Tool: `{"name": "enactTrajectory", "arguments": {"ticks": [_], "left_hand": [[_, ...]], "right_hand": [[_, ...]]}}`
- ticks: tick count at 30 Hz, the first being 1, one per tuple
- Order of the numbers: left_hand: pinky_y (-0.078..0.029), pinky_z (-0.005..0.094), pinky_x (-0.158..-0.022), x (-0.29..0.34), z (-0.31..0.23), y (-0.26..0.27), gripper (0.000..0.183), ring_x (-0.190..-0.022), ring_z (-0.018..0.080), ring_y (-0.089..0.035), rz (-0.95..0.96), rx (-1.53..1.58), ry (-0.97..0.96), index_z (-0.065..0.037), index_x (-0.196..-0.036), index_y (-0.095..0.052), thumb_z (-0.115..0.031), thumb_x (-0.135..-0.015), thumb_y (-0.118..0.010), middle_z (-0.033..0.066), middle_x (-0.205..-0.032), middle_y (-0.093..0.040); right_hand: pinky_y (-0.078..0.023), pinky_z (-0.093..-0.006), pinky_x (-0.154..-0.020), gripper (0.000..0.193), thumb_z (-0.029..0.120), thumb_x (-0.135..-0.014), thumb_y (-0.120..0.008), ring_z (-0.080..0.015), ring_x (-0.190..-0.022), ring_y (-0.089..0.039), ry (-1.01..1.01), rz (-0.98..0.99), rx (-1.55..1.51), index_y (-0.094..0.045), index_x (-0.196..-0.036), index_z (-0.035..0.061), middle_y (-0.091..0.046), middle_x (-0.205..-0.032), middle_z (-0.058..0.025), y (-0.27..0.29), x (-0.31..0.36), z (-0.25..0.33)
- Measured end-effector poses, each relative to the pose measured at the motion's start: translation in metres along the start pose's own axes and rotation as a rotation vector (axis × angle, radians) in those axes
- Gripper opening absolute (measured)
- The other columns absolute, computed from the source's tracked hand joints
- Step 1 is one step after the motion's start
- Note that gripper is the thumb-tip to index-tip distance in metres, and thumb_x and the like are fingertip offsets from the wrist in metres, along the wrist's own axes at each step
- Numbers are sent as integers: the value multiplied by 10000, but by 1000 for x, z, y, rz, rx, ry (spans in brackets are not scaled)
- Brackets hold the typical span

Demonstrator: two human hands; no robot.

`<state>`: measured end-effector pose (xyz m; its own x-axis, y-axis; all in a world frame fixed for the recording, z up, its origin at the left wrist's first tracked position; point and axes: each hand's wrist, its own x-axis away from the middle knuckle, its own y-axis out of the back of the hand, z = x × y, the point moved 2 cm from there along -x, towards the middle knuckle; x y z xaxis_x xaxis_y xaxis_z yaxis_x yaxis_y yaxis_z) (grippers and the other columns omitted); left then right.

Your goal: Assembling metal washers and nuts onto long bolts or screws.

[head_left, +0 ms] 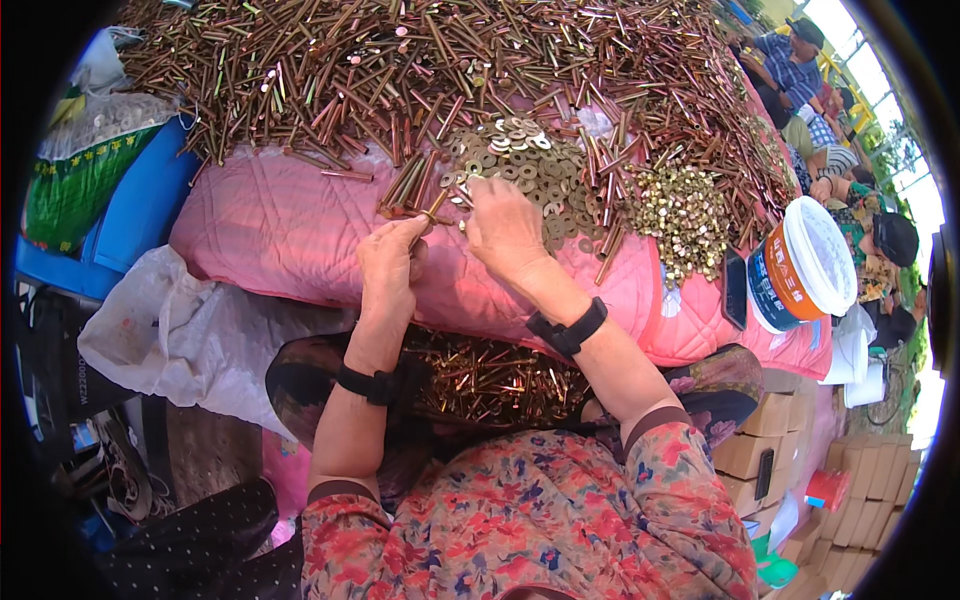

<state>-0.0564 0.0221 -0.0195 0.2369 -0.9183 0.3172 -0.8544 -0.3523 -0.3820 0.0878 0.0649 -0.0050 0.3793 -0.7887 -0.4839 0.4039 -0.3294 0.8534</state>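
Nearest, a floral sleeve is seen at the bottom, and a lap tray (690,385) filled with finished bolts (490,380) lies under the forearms. Black wristbands are worn on both wrists. The left hand (390,265) is raised over the near edge of the pink-quilted counter (270,225); its fingers are clamped on a single bolt (432,212), held slanted with its tip pointing up and right. The right hand (505,230) is placed just beside it, fingers drawn together at the bolt's tip; whether a washer is pinched there cannot be told. Just beyond the hands a washer pile (525,165) is heaped, with a nut pile (685,215) to its right. A white bucket (815,265) with an orange band is stood at the right edge of the counter, a dark phone (735,290) just left of it. Farther back the counter is covered by a wide bolt heap (400,70). At far right, other people (800,65) are seated. A blue crate (140,210) and white bag (180,335) are seen at left.
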Motion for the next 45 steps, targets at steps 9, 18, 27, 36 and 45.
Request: {"name": "enactTrajectory", "arguments": {"ticks": [9,18,27,36,45], "left_hand": [[-186,195,-390,14,2,-24,71,-411,30,-323,225,-54,68,-28,-691,-604,-51,-744,-644,-39,-544,-460],[-174,206,-390,13,7,-34,105,-406,22,-263,384,-91,82,-46,-689,-581,-73,-782,-619,-59,-510,-392],[-365,180,-517,8,12,-34,60,-578,55,-479,328,-129,-51,-19,-820,-607,-1,-765,-590,16,-714,-582],[-370,189,-534,11,15,-42,265,-627,61,-515,336,0,26,6,-951,-630,-237,-874,-562,23,-771,-605],[-204,181,-401,9,4,-27,101,-433,10,-334,242,1,110,-35,-748,-639,-113,-774,-698,-56,-568,-480]], "right_hand": [[-541,-235,-584,412,16,-781,-614,-130,-684,-580,-658,-296,-1360,-412,-1138,-26,-532,-883,-77,34,29,-35],[-551,-279,-615,383,7,-790,-581,-178,-694,-610,-903,-173,-1828,-416,-1135,-23,-563,-853,-103,39,49,-57],[-547,-270,-618,417,40,-779,-604,-154,-680,-608,-787,-196,-1565,-420,-1144,-45,-522,-889,-96,44,47,-48],[-524,-287,-629,410,77,-785,-642,-175,-695,-617,-498,51,-1359,-458,-1132,-41,-583,-878,-101,24,43,-6],[-468,-413,-707,129,102,-755,-610,-326,-837,-560,23,85,-365,-588,-850,18,-545,-839,-150,27,50,-26]]}}
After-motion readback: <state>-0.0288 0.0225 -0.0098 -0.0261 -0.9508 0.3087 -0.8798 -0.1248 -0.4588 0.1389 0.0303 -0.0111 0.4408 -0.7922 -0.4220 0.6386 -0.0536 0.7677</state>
